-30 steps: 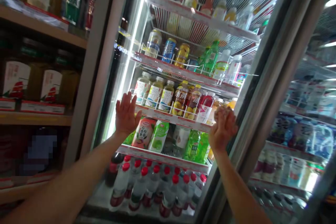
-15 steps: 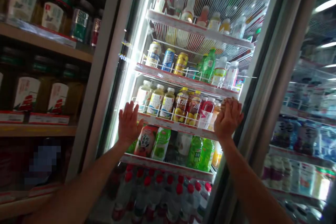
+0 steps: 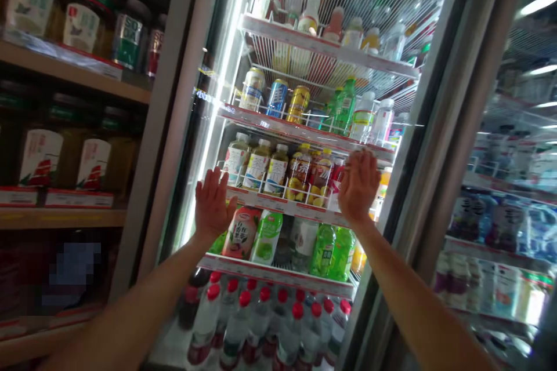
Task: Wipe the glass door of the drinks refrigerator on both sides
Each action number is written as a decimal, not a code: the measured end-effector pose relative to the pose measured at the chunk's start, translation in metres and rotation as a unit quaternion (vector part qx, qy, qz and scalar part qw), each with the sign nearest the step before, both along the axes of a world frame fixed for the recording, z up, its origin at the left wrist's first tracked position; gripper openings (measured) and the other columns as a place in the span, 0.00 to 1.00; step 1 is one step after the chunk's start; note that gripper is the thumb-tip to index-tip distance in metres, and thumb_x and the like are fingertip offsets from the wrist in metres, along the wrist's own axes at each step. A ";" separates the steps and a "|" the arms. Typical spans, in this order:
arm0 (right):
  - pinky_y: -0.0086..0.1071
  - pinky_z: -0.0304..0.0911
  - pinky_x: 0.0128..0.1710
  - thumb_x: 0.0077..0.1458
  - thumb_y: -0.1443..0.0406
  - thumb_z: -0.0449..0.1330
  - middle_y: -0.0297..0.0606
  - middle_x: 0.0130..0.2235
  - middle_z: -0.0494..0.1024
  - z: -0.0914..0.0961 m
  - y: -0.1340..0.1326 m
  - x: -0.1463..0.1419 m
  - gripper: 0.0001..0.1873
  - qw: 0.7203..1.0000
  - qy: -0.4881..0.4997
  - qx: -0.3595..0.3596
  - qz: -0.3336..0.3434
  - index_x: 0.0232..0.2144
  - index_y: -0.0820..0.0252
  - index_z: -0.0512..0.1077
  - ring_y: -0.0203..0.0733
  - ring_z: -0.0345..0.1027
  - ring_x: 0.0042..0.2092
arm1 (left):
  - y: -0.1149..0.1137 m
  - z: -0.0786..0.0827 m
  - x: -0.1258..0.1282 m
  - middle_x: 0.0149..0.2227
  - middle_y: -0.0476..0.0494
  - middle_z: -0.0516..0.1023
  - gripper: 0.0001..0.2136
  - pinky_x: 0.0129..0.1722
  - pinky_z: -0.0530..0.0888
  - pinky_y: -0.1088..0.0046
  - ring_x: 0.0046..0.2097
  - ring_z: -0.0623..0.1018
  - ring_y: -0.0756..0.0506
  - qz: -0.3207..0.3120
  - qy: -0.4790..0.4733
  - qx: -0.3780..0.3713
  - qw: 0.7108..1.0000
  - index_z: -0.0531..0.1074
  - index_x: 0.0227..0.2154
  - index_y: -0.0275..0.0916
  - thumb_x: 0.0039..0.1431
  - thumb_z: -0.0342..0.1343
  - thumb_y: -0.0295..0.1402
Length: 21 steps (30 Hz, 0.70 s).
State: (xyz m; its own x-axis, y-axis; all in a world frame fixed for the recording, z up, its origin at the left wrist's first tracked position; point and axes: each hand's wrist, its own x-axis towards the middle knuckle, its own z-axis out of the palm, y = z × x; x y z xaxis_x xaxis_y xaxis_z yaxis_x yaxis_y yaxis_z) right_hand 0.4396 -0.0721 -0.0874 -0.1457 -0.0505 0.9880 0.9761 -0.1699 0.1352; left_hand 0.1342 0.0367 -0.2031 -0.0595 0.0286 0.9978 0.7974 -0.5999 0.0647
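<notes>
My left hand [image 3: 213, 204] is spread flat at the left side of the fridge's glass door, fingers up and thumb apart, holding nothing. My right hand [image 3: 359, 188] is raised to the right part of the glass with its fingers close together and bent. Something brownish and crumpled seems to show at its fingertips, too blurred to name. Behind the glass, between my hands, stand tea bottles [image 3: 256, 165] and brown-labelled bottles [image 3: 300, 174] on a wire shelf. The right hand covers part of the red bottles there.
Lower shelves hold green bottles [image 3: 324, 249], a red carton [image 3: 241, 233] and red-capped water bottles [image 3: 285, 330]. Cans [image 3: 277, 98] stand higher up. Wooden shelving with large jars [image 3: 41, 148] is at left. A metal door frame [image 3: 439, 185] borders the right, beside more drink shelves [image 3: 500, 261].
My right hand has moved left and slightly up across the glass, uncovering an orange-capped bottle at its right. My left hand has stayed in place.
</notes>
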 end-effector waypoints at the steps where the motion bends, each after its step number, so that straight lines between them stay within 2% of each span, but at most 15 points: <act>1: 0.47 0.45 0.60 0.59 0.65 0.45 0.47 0.62 0.58 -0.004 0.002 -0.008 0.26 0.999 -0.035 -0.022 -0.001 0.60 0.63 0.57 0.46 0.42 0.65 | 0.000 0.000 0.000 0.66 0.37 0.46 0.29 0.63 0.44 0.56 0.66 0.46 0.41 0.001 0.000 0.002 1.000 0.44 0.63 0.39 0.61 0.42 0.40; 3: 0.49 0.41 0.61 0.58 0.65 0.46 0.44 0.60 0.61 -0.006 0.001 -0.016 0.26 0.996 -0.071 -0.048 -0.004 0.59 0.60 0.58 0.46 0.44 0.64 | 0.000 0.000 0.000 0.66 0.37 0.46 0.29 0.63 0.44 0.56 0.66 0.46 0.41 0.006 0.002 0.007 1.000 0.44 0.63 0.38 0.62 0.42 0.40; 6: 0.55 0.36 0.61 0.57 0.63 0.48 0.45 0.60 0.62 0.009 -0.006 -0.006 0.25 1.000 -0.018 -0.016 -0.002 0.56 0.60 0.62 0.51 0.47 0.63 | 0.000 0.000 0.000 0.65 0.36 0.47 0.29 0.63 0.45 0.57 0.66 0.46 0.41 0.016 0.003 0.015 1.000 0.44 0.63 0.37 0.62 0.41 0.40; 9: 0.57 0.40 0.59 0.56 0.64 0.48 0.50 0.62 0.57 0.032 -0.009 0.013 0.26 0.996 0.075 0.037 0.019 0.56 0.65 0.62 0.55 0.44 0.64 | 0.001 0.000 0.000 0.65 0.36 0.47 0.29 0.63 0.45 0.57 0.66 0.46 0.41 0.023 0.004 0.015 1.000 0.45 0.63 0.37 0.62 0.41 0.40; 11: 0.54 0.45 0.59 0.57 0.65 0.45 0.52 0.62 0.56 0.037 -0.006 0.016 0.26 0.994 0.085 0.053 0.037 0.56 0.67 0.62 0.54 0.43 0.64 | 0.001 -0.001 0.000 0.65 0.36 0.47 0.29 0.63 0.45 0.58 0.66 0.47 0.41 0.024 0.004 0.015 1.000 0.45 0.63 0.36 0.62 0.42 0.40; 14: 0.50 0.47 0.59 0.58 0.66 0.44 0.49 0.61 0.57 0.020 0.003 -0.001 0.24 0.998 0.013 0.042 0.042 0.56 0.64 0.63 0.50 0.42 0.65 | 0.001 -0.001 0.000 0.65 0.35 0.48 0.29 0.63 0.45 0.58 0.66 0.46 0.41 0.022 0.004 0.020 1.000 0.46 0.63 0.35 0.62 0.42 0.40; 17: 0.49 0.46 0.60 0.59 0.65 0.47 0.40 0.61 0.60 -0.003 0.007 -0.025 0.21 0.990 -0.125 -0.049 0.036 0.53 0.54 0.65 0.47 0.42 0.65 | 0.001 0.000 0.000 0.65 0.35 0.48 0.29 0.63 0.44 0.58 0.66 0.46 0.41 0.021 0.004 0.019 1.000 0.46 0.63 0.35 0.62 0.41 0.40; 19: 0.49 0.44 0.61 0.58 0.65 0.48 0.36 0.61 0.61 -0.003 0.007 -0.030 0.20 0.980 -0.172 -0.098 0.033 0.52 0.50 0.66 0.46 0.43 0.65 | 0.000 0.000 0.000 0.65 0.36 0.48 0.28 0.63 0.44 0.59 0.66 0.46 0.41 0.020 0.003 0.013 1.000 0.47 0.63 0.35 0.61 0.41 0.40; 21: 0.52 0.43 0.60 0.58 0.66 0.47 0.38 0.61 0.59 0.012 0.006 -0.026 0.22 0.992 -0.102 -0.067 0.033 0.54 0.51 0.64 0.48 0.44 0.64 | 0.000 0.000 0.000 0.65 0.35 0.48 0.28 0.63 0.44 0.58 0.66 0.46 0.41 0.016 0.004 0.008 1.000 0.47 0.63 0.35 0.61 0.42 0.40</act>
